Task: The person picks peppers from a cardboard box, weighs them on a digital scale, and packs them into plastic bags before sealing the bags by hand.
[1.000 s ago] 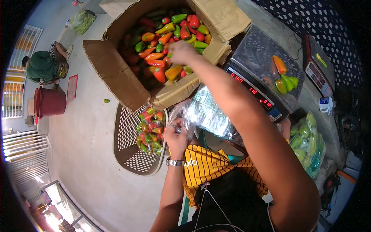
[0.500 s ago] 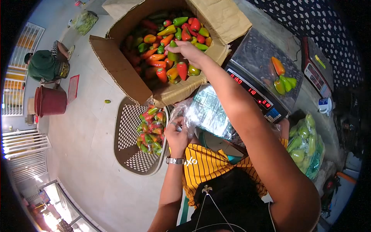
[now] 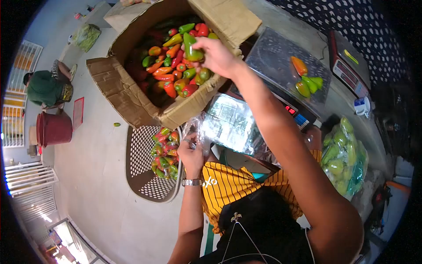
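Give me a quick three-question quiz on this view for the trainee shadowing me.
1. What does the right hand hold?
2. True or false: the left hand grips a clear plastic bag.
3. Where do the bagged peppers lie?
A) in the cardboard box
B) in the perforated plastic basket
C) in the dark red bucket

Key:
1. A mostly green pepper.
2. True.
3. B.
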The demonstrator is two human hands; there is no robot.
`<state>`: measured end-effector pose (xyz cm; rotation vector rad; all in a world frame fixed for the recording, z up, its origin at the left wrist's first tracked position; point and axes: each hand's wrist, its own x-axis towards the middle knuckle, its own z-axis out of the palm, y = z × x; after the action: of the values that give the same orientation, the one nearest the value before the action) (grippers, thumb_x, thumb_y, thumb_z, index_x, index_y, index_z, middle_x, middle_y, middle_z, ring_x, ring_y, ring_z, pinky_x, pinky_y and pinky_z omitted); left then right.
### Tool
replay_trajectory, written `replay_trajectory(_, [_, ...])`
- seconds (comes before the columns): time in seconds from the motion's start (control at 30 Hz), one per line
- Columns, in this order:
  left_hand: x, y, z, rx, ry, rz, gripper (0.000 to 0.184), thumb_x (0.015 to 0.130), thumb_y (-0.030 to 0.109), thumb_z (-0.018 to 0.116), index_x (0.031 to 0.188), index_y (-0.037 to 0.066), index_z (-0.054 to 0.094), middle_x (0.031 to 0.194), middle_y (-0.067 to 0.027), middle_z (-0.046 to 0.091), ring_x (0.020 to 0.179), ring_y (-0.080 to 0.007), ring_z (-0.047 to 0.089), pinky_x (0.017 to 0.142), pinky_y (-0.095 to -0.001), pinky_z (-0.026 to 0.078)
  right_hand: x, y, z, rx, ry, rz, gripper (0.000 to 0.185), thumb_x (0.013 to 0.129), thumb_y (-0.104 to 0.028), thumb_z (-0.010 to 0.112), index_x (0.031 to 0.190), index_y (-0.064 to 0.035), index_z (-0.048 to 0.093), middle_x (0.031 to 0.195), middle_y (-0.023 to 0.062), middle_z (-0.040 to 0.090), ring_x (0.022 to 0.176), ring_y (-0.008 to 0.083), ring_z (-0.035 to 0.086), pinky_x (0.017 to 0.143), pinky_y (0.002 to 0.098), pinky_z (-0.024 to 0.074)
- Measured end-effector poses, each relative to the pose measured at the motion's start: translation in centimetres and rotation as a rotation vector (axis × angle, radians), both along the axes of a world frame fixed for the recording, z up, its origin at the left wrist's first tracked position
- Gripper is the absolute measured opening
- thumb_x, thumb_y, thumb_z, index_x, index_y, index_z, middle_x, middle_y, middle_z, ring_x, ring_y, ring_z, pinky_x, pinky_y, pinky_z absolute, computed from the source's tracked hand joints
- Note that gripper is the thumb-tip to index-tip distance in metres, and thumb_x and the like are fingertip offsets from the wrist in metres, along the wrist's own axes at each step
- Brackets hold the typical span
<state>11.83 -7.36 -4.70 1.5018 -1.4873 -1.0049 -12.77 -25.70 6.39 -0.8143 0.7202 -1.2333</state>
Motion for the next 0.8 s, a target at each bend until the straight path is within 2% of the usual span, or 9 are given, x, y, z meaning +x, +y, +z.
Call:
replay_trajectory(0.03, [0.2, 0.0, -0.5, -0.014, -0.002, -0.009, 0.023, 0.081, -0.002, 0.069, 0.104, -0.002, 0.072, 0.089, -0.0110, 0.073, 0.078, -0.0155, 0.066, 0.072, -0.0293, 0.053, -1.5, 2.0, 1.3, -0.013, 0.064, -0.044, 0.021, 0.096, -0.027, 0.059, 0.102, -0.0079, 0.063, 0.088, 0.0044, 0.064, 0.071, 0.0138, 0.059, 0.062, 0.0307, 0.0476])
replay_trajectory(0.1, [0.2, 0.0, -0.9, -0.009, 0.012, -0.034, 0.022, 0.081, -0.003, 0.069, 0.103, -0.001, 0.072, 0.090, -0.0108, 0.073, 0.078, -0.0158, 0.066, 0.073, -0.0294, 0.053, -4.7, 6.8, 3.2, -0.009, 0.639, -0.266, 0.027, 0.095, -0.027, 0.064, 0.115, -0.0092, 0.064, 0.094, 0.0063, 0.067, 0.080, 0.0184, 0.063, 0.065, 0.0326, 0.0486])
replay_trajectory(0.17, [0.2, -0.1, -0.9, -0.023, 0.026, -0.044, 0.021, 0.082, -0.003, 0.069, 0.103, -0.001, 0.072, 0.090, -0.0108, 0.073, 0.078, -0.0160, 0.066, 0.073, -0.0295, 0.053, -8.7, 10.9, 1.5, -0.331, 1.471, -0.732, 0.035, 0.086, -0.025, 0.074, 0.116, -0.0097, 0.064, 0.102, 0.0084, 0.071, 0.095, 0.0250, 0.064, 0.077, 0.0376, 0.0488])
replay_trajectory(0.23, [-0.1, 0.0, 0.1, -0.046, 0.014, -0.058, 0.021, 0.082, -0.003, 0.069, 0.103, -0.002, 0.071, 0.091, -0.0114, 0.073, 0.080, -0.0168, 0.067, 0.075, -0.0299, 0.053, -10.9, 15.3, 2.2, -0.112, 1.940, -0.766, 0.042, 0.080, -0.026, 0.080, 0.116, -0.0108, 0.066, 0.108, 0.0107, 0.072, 0.108, 0.0298, 0.060, 0.090, 0.0424, 0.0434])
replay_trajectory(0.33, [-0.4, 0.2, -0.1, -0.023, 0.027, -0.068, 0.022, 0.082, -0.002, 0.068, 0.104, -0.003, 0.071, 0.093, -0.0121, 0.074, 0.083, -0.0167, 0.068, 0.078, -0.0306, 0.054, -13.8, 18.1, -0.4, -0.035, 1.977, -0.817, 0.043, 0.077, -0.030, 0.079, 0.112, -0.0081, 0.068, 0.108, 0.0118, 0.071, 0.109, 0.0313, 0.058, 0.098, 0.0471, 0.0367])
replay_trajectory(0.47, [-0.1, 0.0, -1.2, -0.038, 0.010, -0.084, 0.022, 0.082, -0.001, 0.069, 0.104, -0.003, 0.071, 0.092, -0.0111, 0.073, 0.083, -0.0154, 0.067, 0.078, -0.0298, 0.053, -15.0, 18.7, -2.6, -0.059, 2.055, -0.796, 0.042, 0.077, -0.032, 0.079, 0.110, -0.0086, 0.069, 0.111, 0.0109, 0.070, 0.112, 0.0313, 0.055, 0.099, 0.0462, 0.0368])
replay_trajectory(0.57, [-0.3, 0.3, -0.6, -0.030, 0.044, -0.069, 0.020, 0.084, 0.000, 0.069, 0.103, -0.003, 0.071, 0.090, -0.0098, 0.073, 0.081, -0.0146, 0.066, 0.076, -0.0291, 0.052, -15.0, 18.7, -2.7, -0.057, 2.094, -0.813, 0.043, 0.078, -0.036, 0.080, 0.110, -0.0099, 0.070, 0.113, 0.0103, 0.069, 0.112, 0.0318, 0.055, 0.099, 0.0465, 0.0368])
replay_trajectory(0.77, [0.2, 0.2, -1.8, -0.063, 0.030, -0.062, 0.019, 0.085, 0.000, 0.069, 0.104, -0.002, 0.071, 0.087, -0.0069, 0.072, 0.078, -0.0131, 0.063, 0.072, -0.0282, 0.051, -17.0, 21.0, 0.0, -0.077, 1.914, -0.983, 0.042, 0.083, -0.045, 0.079, 0.110, -0.0141, 0.072, 0.114, 0.0091, 0.067, 0.113, 0.0322, 0.055, 0.098, 0.0474, 0.0388])
replay_trajectory(0.8, [0.1, 0.2, -1.7, -0.048, 0.020, -0.063, 0.020, 0.085, 0.000, 0.069, 0.104, -0.002, 0.071, 0.087, -0.0068, 0.071, 0.078, -0.0129, 0.062, 0.072, -0.0283, 0.051, -17.6, 21.7, 0.5, -0.122, 1.897, -1.067, 0.038, 0.084, -0.043, 0.079, 0.106, -0.0131, 0.073, 0.110, 0.0099, 0.068, 0.111, 0.0327, 0.057, 0.097, 0.0470, 0.0407])
